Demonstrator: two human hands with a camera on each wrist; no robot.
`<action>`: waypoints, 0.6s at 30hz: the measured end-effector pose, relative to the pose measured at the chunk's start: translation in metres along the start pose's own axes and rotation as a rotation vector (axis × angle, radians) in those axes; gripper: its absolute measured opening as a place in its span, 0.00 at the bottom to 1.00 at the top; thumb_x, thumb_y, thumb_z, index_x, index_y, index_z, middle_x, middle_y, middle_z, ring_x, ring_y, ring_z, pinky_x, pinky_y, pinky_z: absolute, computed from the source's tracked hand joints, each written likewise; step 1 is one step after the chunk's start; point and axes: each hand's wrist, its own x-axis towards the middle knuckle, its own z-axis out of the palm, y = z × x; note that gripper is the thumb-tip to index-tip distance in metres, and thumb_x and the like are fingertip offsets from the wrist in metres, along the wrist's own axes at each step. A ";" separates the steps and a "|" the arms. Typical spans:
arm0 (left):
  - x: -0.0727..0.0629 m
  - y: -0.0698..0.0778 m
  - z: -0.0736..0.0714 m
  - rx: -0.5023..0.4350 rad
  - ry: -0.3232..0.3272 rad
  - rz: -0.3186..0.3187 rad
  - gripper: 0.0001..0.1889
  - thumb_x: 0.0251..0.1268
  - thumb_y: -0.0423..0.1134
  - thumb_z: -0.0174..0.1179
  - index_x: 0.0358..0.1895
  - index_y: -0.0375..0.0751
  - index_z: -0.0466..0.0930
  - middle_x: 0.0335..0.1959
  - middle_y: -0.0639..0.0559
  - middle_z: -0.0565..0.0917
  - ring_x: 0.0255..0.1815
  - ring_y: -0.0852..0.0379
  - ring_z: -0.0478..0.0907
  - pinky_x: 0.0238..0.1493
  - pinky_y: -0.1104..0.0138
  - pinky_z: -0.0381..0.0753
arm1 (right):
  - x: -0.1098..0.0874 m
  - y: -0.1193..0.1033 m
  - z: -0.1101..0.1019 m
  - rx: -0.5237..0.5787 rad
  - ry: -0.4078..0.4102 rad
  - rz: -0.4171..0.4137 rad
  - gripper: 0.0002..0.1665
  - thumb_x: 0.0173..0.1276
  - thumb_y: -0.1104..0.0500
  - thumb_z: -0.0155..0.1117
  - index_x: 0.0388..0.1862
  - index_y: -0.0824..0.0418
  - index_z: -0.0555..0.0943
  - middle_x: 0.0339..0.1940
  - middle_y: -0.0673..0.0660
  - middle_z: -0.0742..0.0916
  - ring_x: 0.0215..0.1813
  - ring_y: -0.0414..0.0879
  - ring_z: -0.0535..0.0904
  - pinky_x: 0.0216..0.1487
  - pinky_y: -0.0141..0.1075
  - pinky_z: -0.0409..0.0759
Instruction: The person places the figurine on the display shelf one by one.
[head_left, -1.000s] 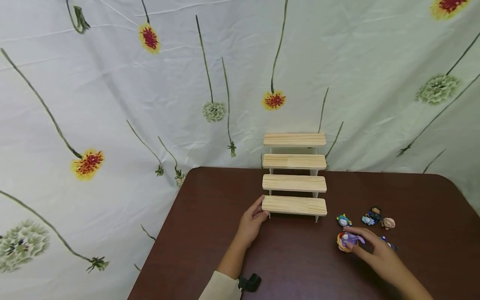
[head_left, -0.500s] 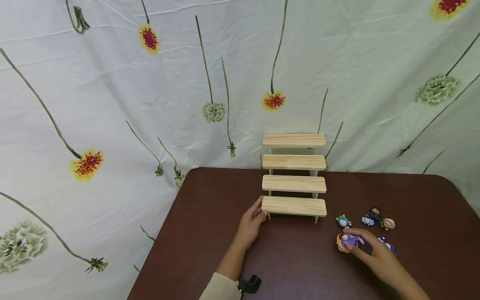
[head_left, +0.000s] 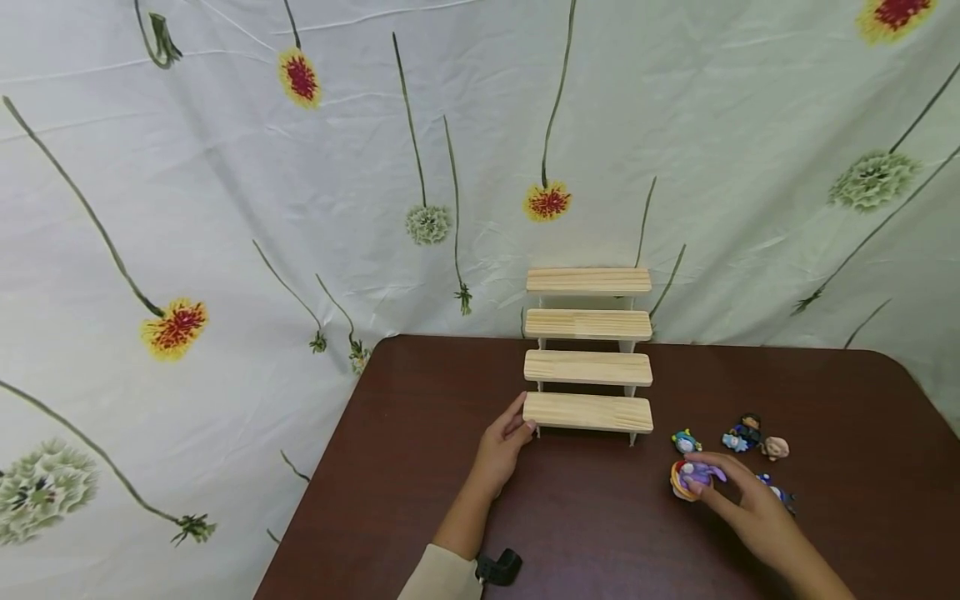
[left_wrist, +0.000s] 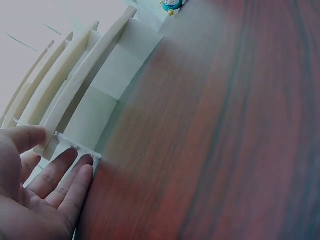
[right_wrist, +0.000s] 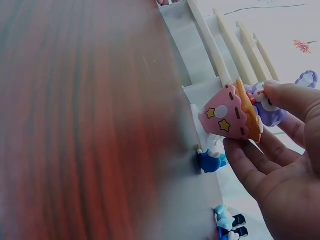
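My right hand (head_left: pixel 757 508) holds a toy figurine (right_wrist: pixel 232 112) between thumb and fingers. It is a purple long-eared character in a pink, star-marked cone with a wavy orange rim. In the head view, this figurine hovers near a small blue-green figurine (head_left: pixel 686 442). A four-tier wooden step shelf (head_left: pixel 588 367) with pale supports stands at the table's back. At the left end of its lowest board, my left hand (head_left: pixel 498 450) grips the edge with thumb and index finger. The other fingers (left_wrist: pixel 72 187) extend along the white side support in the left wrist view.
Right of the shelf, a dark-haired figurine (head_left: pixel 748 427), a light-blue one (head_left: pixel 735 442) and a pinkish one (head_left: pixel 776 448) cluster together. Another blue figurine (head_left: pixel 778 492) is partly behind the right hand. A flower-printed cloth (head_left: pixel 300 208) hangs behind the dark brown table (head_left: pixel 420 417).
The right hand and its figurine have shifted very slightly left and away from me. My left hand stays at the shelf's end.
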 end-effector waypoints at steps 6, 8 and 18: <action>0.000 0.000 0.000 -0.010 -0.006 0.000 0.31 0.76 0.42 0.58 0.79 0.52 0.62 0.63 0.36 0.81 0.64 0.45 0.80 0.65 0.57 0.82 | 0.005 -0.003 0.000 0.006 -0.007 0.006 0.21 0.74 0.62 0.64 0.64 0.63 0.78 0.60 0.40 0.81 0.62 0.16 0.67 0.56 0.09 0.64; 0.000 0.000 0.000 -0.013 -0.008 -0.003 0.31 0.76 0.42 0.58 0.79 0.52 0.62 0.63 0.36 0.81 0.64 0.45 0.80 0.65 0.57 0.82 | 0.008 -0.004 0.000 0.020 -0.008 -0.005 0.21 0.74 0.62 0.64 0.64 0.63 0.78 0.61 0.42 0.82 0.62 0.17 0.68 0.57 0.10 0.64; 0.000 -0.002 -0.001 -0.008 -0.016 -0.001 0.31 0.76 0.43 0.58 0.79 0.51 0.61 0.63 0.37 0.81 0.64 0.46 0.79 0.65 0.58 0.82 | 0.022 -0.008 -0.001 0.005 0.022 -0.043 0.21 0.72 0.64 0.65 0.63 0.60 0.79 0.59 0.43 0.83 0.61 0.17 0.69 0.58 0.10 0.64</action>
